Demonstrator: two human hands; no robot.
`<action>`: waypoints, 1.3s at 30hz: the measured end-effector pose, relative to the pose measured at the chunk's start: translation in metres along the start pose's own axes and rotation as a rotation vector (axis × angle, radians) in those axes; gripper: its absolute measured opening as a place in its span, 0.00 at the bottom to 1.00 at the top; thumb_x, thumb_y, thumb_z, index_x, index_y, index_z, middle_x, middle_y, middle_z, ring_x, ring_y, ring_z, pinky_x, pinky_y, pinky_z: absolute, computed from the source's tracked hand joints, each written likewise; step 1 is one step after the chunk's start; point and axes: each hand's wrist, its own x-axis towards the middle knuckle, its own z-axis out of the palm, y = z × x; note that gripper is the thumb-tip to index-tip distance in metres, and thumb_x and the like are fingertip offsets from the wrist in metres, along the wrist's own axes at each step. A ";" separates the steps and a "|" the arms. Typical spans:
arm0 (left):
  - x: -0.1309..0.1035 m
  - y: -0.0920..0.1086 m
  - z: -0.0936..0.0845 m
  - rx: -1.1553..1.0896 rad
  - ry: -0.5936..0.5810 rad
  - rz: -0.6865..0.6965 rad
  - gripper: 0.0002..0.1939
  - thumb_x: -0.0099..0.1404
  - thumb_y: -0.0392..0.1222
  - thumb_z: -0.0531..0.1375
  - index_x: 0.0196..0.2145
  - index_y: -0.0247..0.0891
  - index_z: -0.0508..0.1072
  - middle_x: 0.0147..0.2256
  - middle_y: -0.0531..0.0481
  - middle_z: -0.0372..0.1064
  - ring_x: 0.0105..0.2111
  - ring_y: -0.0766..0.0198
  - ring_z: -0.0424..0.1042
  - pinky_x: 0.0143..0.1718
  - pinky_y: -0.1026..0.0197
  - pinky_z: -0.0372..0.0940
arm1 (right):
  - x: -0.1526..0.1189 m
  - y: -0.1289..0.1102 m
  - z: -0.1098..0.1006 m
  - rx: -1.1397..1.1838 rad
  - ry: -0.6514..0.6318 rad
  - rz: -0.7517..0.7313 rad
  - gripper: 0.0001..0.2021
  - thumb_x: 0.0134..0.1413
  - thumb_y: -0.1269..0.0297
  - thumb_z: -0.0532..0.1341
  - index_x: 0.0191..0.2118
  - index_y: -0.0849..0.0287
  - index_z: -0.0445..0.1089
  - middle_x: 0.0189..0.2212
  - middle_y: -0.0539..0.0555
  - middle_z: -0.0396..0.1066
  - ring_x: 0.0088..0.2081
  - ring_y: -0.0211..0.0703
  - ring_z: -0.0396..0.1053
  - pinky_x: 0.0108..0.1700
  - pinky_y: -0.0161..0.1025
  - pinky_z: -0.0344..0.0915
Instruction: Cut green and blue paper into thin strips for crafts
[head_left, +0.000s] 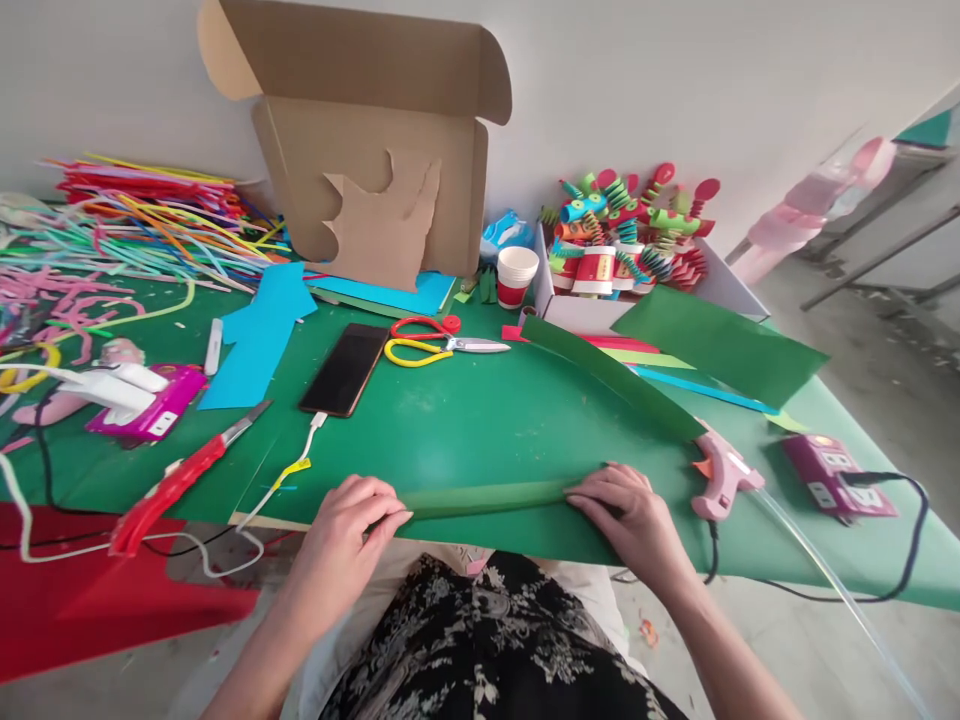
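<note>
Black flowery clothes point(480, 650) were closest, at six o'clock. Just past them, by the bench point(465, 430) edge, was a green paper strip point(484, 498) — left hand point(352, 535) pinched its nine o'clock end, right hand point(630, 515) its three o'clock end.

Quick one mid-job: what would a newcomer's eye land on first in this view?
Probably the large open cardboard box standing at the back, left of centre, and the bright heap of coloured stems at the back left. At the back right, a white box holds a crowd of colourful paper figures. At the table's near edge, the left hand and right hand hold a green paper strip by its ends.
</note>
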 end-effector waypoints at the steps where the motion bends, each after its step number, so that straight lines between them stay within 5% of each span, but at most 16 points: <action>1: 0.001 0.000 0.001 -0.001 0.003 -0.014 0.19 0.73 0.49 0.51 0.27 0.41 0.73 0.30 0.52 0.71 0.33 0.63 0.67 0.37 0.61 0.62 | 0.001 0.000 -0.001 0.014 -0.007 0.021 0.13 0.65 0.56 0.58 0.33 0.51 0.78 0.29 0.51 0.77 0.33 0.45 0.73 0.43 0.47 0.65; 19: -0.005 -0.011 0.005 -0.001 0.083 0.080 0.16 0.71 0.52 0.55 0.30 0.44 0.74 0.29 0.54 0.71 0.31 0.64 0.70 0.36 0.62 0.61 | -0.010 -0.014 -0.006 -0.003 -0.040 0.191 0.11 0.64 0.60 0.60 0.30 0.53 0.75 0.28 0.49 0.76 0.33 0.43 0.71 0.41 0.43 0.63; 28: -0.005 -0.009 0.002 -0.015 0.071 0.014 0.12 0.69 0.47 0.57 0.29 0.45 0.75 0.30 0.53 0.70 0.33 0.63 0.67 0.36 0.61 0.60 | -0.009 -0.003 -0.009 0.002 -0.078 0.191 0.17 0.65 0.51 0.56 0.30 0.53 0.74 0.28 0.52 0.75 0.33 0.47 0.71 0.40 0.45 0.62; 39: 0.004 0.000 0.006 0.136 0.014 -0.171 0.19 0.69 0.53 0.53 0.24 0.42 0.67 0.27 0.52 0.68 0.32 0.59 0.64 0.36 0.58 0.56 | -0.010 0.001 -0.005 -0.112 -0.004 0.286 0.24 0.63 0.43 0.53 0.25 0.54 0.70 0.24 0.52 0.71 0.30 0.47 0.68 0.37 0.45 0.59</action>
